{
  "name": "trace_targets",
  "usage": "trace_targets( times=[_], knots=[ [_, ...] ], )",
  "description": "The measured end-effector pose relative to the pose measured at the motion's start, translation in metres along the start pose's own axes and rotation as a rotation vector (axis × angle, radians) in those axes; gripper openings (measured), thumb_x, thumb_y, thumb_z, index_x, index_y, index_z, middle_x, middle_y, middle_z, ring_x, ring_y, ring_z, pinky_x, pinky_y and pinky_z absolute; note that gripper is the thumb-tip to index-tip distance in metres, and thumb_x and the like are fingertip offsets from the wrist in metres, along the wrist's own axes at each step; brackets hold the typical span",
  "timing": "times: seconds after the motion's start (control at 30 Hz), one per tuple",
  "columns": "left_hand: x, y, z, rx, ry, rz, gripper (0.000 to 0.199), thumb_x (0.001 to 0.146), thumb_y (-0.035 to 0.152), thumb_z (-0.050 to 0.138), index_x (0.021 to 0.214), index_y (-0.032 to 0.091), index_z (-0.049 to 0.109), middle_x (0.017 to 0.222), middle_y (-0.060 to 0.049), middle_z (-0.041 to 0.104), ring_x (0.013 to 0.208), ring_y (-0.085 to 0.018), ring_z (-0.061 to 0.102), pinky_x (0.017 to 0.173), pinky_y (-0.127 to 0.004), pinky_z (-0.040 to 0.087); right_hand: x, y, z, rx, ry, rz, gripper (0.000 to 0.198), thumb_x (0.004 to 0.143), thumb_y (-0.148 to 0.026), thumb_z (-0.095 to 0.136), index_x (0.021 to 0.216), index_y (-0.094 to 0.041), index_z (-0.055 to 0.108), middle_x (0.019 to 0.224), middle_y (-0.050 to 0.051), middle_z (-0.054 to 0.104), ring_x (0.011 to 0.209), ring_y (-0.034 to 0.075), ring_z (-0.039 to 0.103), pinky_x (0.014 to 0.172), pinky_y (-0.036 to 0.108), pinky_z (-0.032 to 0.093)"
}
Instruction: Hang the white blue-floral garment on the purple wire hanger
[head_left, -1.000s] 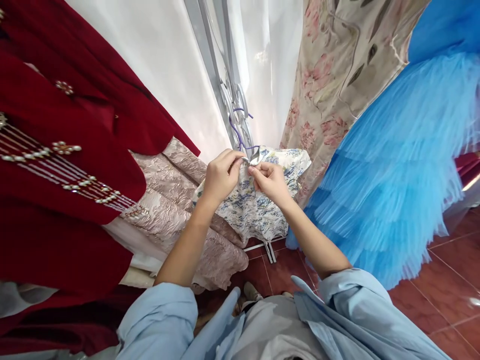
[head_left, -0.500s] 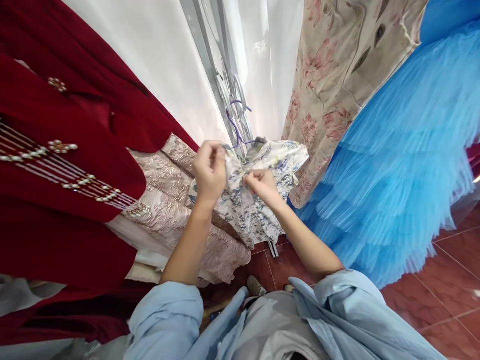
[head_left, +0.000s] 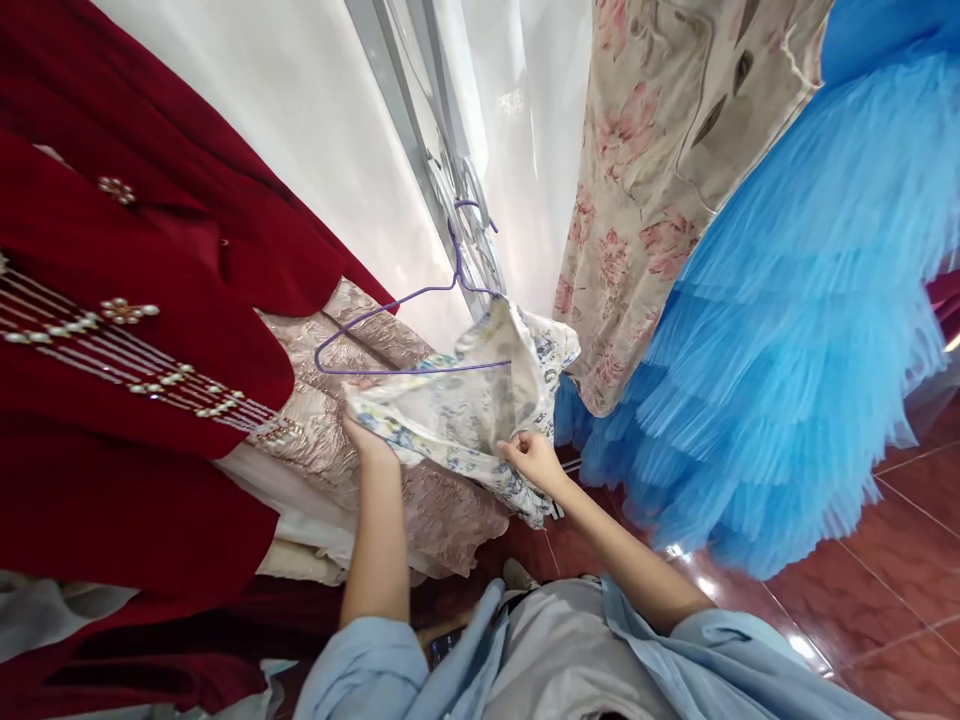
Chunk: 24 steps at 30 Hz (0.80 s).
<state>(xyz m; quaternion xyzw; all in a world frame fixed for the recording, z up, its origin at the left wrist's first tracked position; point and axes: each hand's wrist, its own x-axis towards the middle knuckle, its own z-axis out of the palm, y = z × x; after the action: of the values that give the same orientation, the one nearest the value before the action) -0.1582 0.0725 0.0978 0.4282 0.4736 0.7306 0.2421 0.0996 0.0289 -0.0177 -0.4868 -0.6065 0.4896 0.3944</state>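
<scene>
The floral garment (head_left: pixel 465 410) is looking light, soft and thin, so it is probably going to be slumping and creasing wherever nothing is bearing it; its shoulders and bound neckline edge are seeming the best places for taking hold, since loose cloth is likely to be bunching; the slim purple hanger (head_left: pixel 458 272) is appearing stiff and perhaps a little slippery under fabric, its neck probably offering the surest grip.

The garment is spreading between the two hands, in front of the person; its shoulder on the person's right is sitting over one arm of the hanger, while the other arm is standing bare; the hanger is hanging from the grey rack (head_left: pixel 411 120), above both hands; the hands are staying well apart, the left hand (head_left: pixel 369 436) lying against the shoulder edge with fingers partly hiding, so I cannot tell how firmly they are closing; the right hand (head_left: pixel 531 458) is pinching the neckline's lower edge between thumb and curled forefinger.
</scene>
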Motion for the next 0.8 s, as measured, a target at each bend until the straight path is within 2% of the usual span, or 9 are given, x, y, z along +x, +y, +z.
trace_targets(
  times=[0.07, 0.13, 0.23, 0.3, 0.5, 0.57, 0.67, 0.73, 0.8],
  knots=[
    [-0.040, -0.011, 0.025, -0.085, 0.018, -0.054, 0.042, 0.084, 0.065, 0.048, 0.080, 0.024, 0.048, 0.072, -0.002, 0.052, 0.075, -0.019, 0.058, 0.074, -0.032, 0.052, 0.003, -0.023, 0.003, -0.053, 0.009, -0.193, 0.034, 0.079, -0.049, 0.071, 0.088, -0.017, 0.064, 0.080, 0.005, 0.069, 0.072, 0.019, 0.060, 0.068, 0.029, 0.046],
    [-0.075, -0.010, 0.051, -0.052, -0.062, -0.047, 0.036, 0.086, 0.058, 0.057, 0.083, 0.022, 0.054, 0.074, -0.002, 0.055, 0.071, -0.017, 0.058, 0.071, -0.030, 0.051, 0.002, -0.043, 0.002, -0.101, -0.118, -0.344, 0.039, 0.074, -0.044, 0.076, 0.100, -0.017, 0.064, 0.090, 0.006, 0.069, 0.079, 0.020, 0.060, 0.071, 0.030, 0.046],
    [-0.108, 0.001, 0.081, 0.204, -0.403, 0.140, 0.028, 0.093, 0.047, 0.060, 0.091, 0.020, 0.066, 0.090, -0.006, 0.064, 0.090, -0.019, 0.062, 0.083, -0.030, 0.050, -0.010, -0.059, -0.015, -0.176, -0.366, -0.319, 0.022, 0.082, -0.037, 0.066, 0.082, -0.016, 0.061, 0.071, 0.001, 0.060, 0.065, 0.015, 0.051, 0.061, 0.026, 0.041],
    [-0.120, 0.005, 0.092, 0.286, -0.643, 0.153, 0.030, 0.096, 0.047, 0.058, 0.098, 0.019, 0.068, 0.100, -0.008, 0.066, 0.099, -0.021, 0.062, 0.089, -0.032, 0.049, -0.022, -0.064, -0.040, -0.194, -0.412, -0.308, 0.023, 0.088, -0.034, 0.057, 0.075, -0.016, 0.057, 0.066, -0.001, 0.054, 0.062, 0.013, 0.046, 0.059, 0.025, 0.039],
    [-0.169, -0.024, 0.094, 0.043, -1.156, -0.402, 0.049, 0.088, 0.064, 0.062, 0.091, 0.015, 0.060, 0.075, -0.004, 0.061, 0.069, -0.017, 0.060, 0.068, -0.028, 0.047, -0.029, -0.098, -0.165, -0.323, -0.431, -0.320, 0.040, 0.085, -0.046, 0.066, 0.063, -0.016, 0.050, 0.056, -0.005, 0.041, 0.054, 0.008, 0.034, 0.052, 0.023, 0.029],
    [-0.192, -0.032, 0.093, -0.021, -1.149, -0.511, 0.049, 0.084, 0.057, 0.072, 0.105, 0.016, 0.058, 0.082, -0.004, 0.062, 0.071, -0.016, 0.061, 0.069, -0.028, 0.048, -0.019, -0.117, -0.197, -0.284, -0.367, -0.359, 0.041, 0.083, -0.048, 0.068, 0.064, -0.016, 0.051, 0.059, -0.005, 0.043, 0.057, 0.009, 0.037, 0.054, 0.023, 0.030],
    [-0.223, -0.035, 0.102, 0.029, -0.944, -0.460, 0.071, 0.075, 0.048, 0.082, 0.132, 0.022, 0.049, 0.120, -0.010, 0.059, 0.100, -0.021, 0.061, 0.081, -0.031, 0.051, -0.001, -0.144, -0.214, -0.223, -0.426, -0.427, 0.037, 0.081, -0.047, 0.070, 0.070, -0.015, 0.057, 0.065, -0.003, 0.048, 0.062, 0.011, 0.043, 0.059, 0.023, 0.036],
    [-0.239, -0.035, 0.112, 0.122, -0.872, -0.424, 0.063, 0.078, 0.047, 0.079, 0.130, 0.021, 0.054, 0.129, -0.012, 0.057, 0.113, -0.024, 0.057, 0.093, -0.036, 0.049, 0.011, -0.157, -0.213, -0.206, -0.468, -0.454, 0.034, 0.079, -0.045, 0.071, 0.072, -0.014, 0.061, 0.065, -0.003, 0.051, 0.062, 0.012, 0.045, 0.060, 0.023, 0.039],
    [-0.251, -0.036, 0.120, 0.134, -0.828, -0.466, 0.044, 0.085, 0.050, 0.069, 0.115, 0.018, 0.063, 0.121, -0.012, 0.063, 0.116, -0.028, 0.057, 0.102, -0.041, 0.045, 0.025, -0.166, -0.212, -0.199, -0.432, -0.467, 0.032, 0.074, -0.043, 0.075, 0.069, -0.013, 0.064, 0.063, -0.003, 0.052, 0.061, 0.012, 0.048, 0.058, 0.023, 0.039]
  ],
)
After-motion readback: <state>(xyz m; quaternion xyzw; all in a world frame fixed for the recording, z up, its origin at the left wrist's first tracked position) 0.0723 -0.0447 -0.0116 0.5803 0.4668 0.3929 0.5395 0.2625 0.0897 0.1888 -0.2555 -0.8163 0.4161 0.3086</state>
